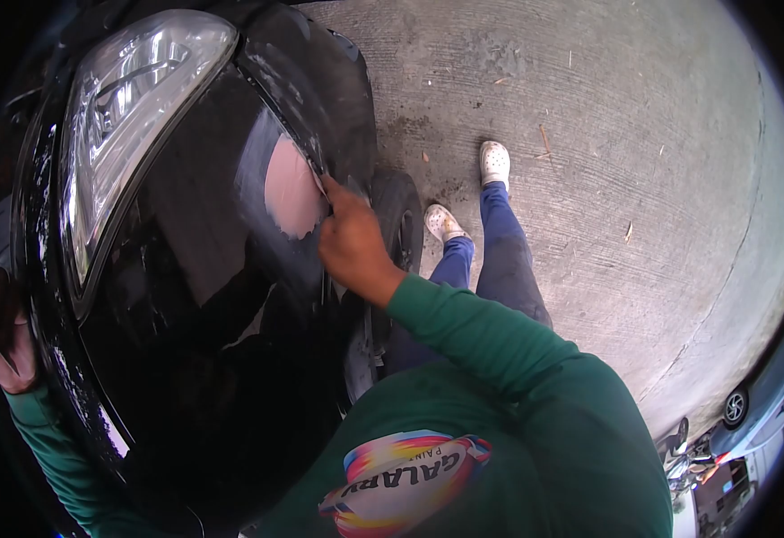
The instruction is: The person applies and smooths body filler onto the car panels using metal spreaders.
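Note:
A pink filler patch (291, 190) with a grey sanded border lies on the black car bumper (186, 179), below the headlight (132, 99). At the patch's right edge is my right hand (352, 238), fingers closed and the index finger pointing up along the seam. A thin pale edge shows at its fingertips; most of what it grips is hidden. My left hand (17, 360) is at the far left, beyond the bumper, in shadow. Its fingers appear closed around a flat thing with a bright edge, too dark to name.
A front tyre (398, 215) is just right of the bumper. My feet in white clogs (494, 163) stand on the concrete floor (589, 117). A blue car (760, 403) and a motorbike (679, 457) are at the lower right.

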Demonstrator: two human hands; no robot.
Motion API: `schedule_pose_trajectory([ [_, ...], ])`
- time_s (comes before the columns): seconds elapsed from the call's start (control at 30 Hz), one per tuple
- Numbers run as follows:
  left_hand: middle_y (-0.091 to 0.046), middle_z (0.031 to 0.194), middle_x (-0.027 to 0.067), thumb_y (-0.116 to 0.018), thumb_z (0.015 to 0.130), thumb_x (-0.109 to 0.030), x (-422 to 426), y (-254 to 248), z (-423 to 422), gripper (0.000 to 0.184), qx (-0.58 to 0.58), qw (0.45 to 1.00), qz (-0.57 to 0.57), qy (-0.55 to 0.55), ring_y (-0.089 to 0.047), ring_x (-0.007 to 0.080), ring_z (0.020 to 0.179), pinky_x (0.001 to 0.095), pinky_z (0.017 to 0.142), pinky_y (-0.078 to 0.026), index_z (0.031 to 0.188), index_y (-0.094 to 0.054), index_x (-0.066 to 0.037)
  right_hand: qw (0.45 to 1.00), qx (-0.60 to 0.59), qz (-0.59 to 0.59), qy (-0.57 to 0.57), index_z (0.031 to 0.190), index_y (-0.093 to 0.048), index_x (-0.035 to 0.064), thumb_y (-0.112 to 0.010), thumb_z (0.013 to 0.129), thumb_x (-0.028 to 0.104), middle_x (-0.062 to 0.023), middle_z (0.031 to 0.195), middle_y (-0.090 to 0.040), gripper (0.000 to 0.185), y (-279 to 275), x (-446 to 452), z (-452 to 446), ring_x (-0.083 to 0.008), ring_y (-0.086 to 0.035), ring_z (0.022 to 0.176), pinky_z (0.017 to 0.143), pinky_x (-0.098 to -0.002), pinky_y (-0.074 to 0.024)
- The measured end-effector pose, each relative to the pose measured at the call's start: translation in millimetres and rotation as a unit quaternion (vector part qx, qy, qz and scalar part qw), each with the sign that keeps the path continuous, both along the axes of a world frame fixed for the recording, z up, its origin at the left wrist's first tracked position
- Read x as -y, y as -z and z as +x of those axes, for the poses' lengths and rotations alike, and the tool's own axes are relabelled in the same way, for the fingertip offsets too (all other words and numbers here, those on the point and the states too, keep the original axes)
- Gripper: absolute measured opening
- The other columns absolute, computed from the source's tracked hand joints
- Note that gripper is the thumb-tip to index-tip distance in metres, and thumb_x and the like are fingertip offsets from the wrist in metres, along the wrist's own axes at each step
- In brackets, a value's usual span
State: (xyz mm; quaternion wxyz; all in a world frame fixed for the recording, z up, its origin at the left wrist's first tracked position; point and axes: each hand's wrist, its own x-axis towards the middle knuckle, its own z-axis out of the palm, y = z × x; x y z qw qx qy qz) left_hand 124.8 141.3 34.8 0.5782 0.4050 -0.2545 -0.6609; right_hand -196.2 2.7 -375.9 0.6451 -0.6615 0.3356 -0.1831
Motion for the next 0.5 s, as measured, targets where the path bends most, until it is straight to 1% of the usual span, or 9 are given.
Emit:
schedule_pose_trajectory([
  [0.03,-0.047,0.174,0.0317,-0.042,0.125,-0.016,-0.5,-0.9,0.6,0.054,0.0,1.0,0.0,0.0,-0.051,0.0417,0.16,0.0512,0.137,-0.044,0.169,-0.04,0.014,1.0,0.0,0.0,0.0,0.154,-0.06,-0.0119,-0.054,0.093,-0.005,-0.0392,0.139,-0.07,0.062,-1.1,0.0,0.7,-0.0555,-0.066,0.133,0.12,-0.0557,-0.051],
  [0.1,-0.055,0.169,0.0306,-0.047,0.123,-0.01,-7.5,-6.0,4.9,0.051,0.038,0.999,0.018,-0.022,-0.06,0.0373,0.154,0.0465,0.132,-0.05,0.167,-0.043,0.015,1.0,0.009,-0.012,-0.001,0.155,-0.06,-0.0118,-0.054,0.093,-0.006,-0.0385,0.139,-0.071,0.062,-3.5,0.4,2.1,-0.055,-0.066,0.132,0.119,-0.0562,-0.0508],
  [0.17,-0.058,0.167,0.0301,-0.049,0.122,-0.008,-99.9,-45.7,81.9,0.05,0.153,0.978,0.074,-0.125,-0.064,0.0352,0.149,0.044,0.127,-0.053,0.165,-0.046,0.016,1.0,0.011,-0.01,0.001,0.155,-0.06,-0.0119,-0.054,0.093,-0.005,-0.0382,0.139,-0.071,0.062,-2.1,-1.3,4.1,-0.0545,-0.066,0.132,0.119,-0.0562,-0.0507],
  [0.2,-0.059,0.165,0.0298,-0.051,0.121,-0.007,-102.7,-51.3,85.6,0.049,0.207,0.957,0.11,-0.171,-0.066,0.0341,0.147,0.0428,0.125,-0.055,0.164,-0.047,0.016,1.0,0.012,-0.008,0.003,0.155,-0.06,-0.012,-0.054,0.093,-0.005,-0.0379,0.139,-0.071,0.062,-3.2,-1.0,5.3,-0.0541,-0.066,0.132,0.119,-0.0562,-0.0507],
  [0.3,-0.061,0.163,0.0296,-0.052,0.121,-0.01,-105.7,-42.4,79.8,0.049,0.181,0.97,0.072,-0.146,-0.067,0.0327,0.145,0.0416,0.122,-0.057,0.163,-0.049,0.016,1.0,0.015,-0.008,0.01,0.155,-0.06,-0.0125,-0.055,0.093,-0.005,-0.0378,0.14,-0.07,0.062,-7.6,0.2,8.2,-0.0535,-0.066,0.132,0.119,-0.056,-0.0508],
  [0.33,-0.061,0.163,0.0296,-0.052,0.121,-0.01,-116.0,-48.7,90.2,0.049,0.181,0.97,0.072,-0.146,-0.067,0.0327,0.145,0.0416,0.122,-0.057,0.163,-0.049,0.016,1.0,0.015,-0.008,0.01,0.155,-0.06,-0.0125,-0.055,0.093,-0.005,-0.0378,0.14,-0.07,0.062,-8.1,0.7,9.4,-0.0535,-0.066,0.132,0.119,-0.056,-0.0508],
  [0.4,-0.06,0.161,0.0293,-0.053,0.121,-0.011,-143.1,-65.6,117.5,0.051,0.214,0.952,0.123,-0.183,-0.068,0.0314,0.142,0.0404,0.121,-0.057,0.163,-0.046,0.017,1.0,0.022,-0.02,0.009,0.155,-0.059,-0.0127,-0.055,0.093,-0.005,-0.037,0.141,-0.071,0.062,-8.6,1.2,12.0,-0.053,-0.066,0.133,0.12,-0.0552,-0.0503],
  [0.43,-0.06,0.161,0.0293,-0.053,0.121,-0.011,-120.2,-55.3,98.4,0.051,0.214,0.952,0.123,-0.182,-0.068,0.0314,0.142,0.0404,0.121,-0.057,0.163,-0.046,0.017,1.0,0.022,-0.02,0.009,0.155,-0.059,-0.0127,-0.055,0.093,-0.005,-0.037,0.141,-0.071,0.062,-9.2,0.6,12.4,-0.053,-0.066,0.133,0.12,-0.0552,-0.0503],
  [0.5,-0.058,0.158,0.0301,-0.05,0.122,-0.013,-34.5,-15.3,27.1,0.052,0.081,0.995,0.025,-0.058,-0.066,0.0322,0.138,0.0403,0.121,-0.056,0.163,-0.043,0.017,0.999,0.032,-0.042,0.004,0.155,-0.059,-0.0127,-0.056,0.093,-0.007,-0.0366,0.144,-0.069,0.062,-9.7,-0.6,13.1,-0.0539,-0.065,0.134,0.121,-0.0554,-0.0498],
])
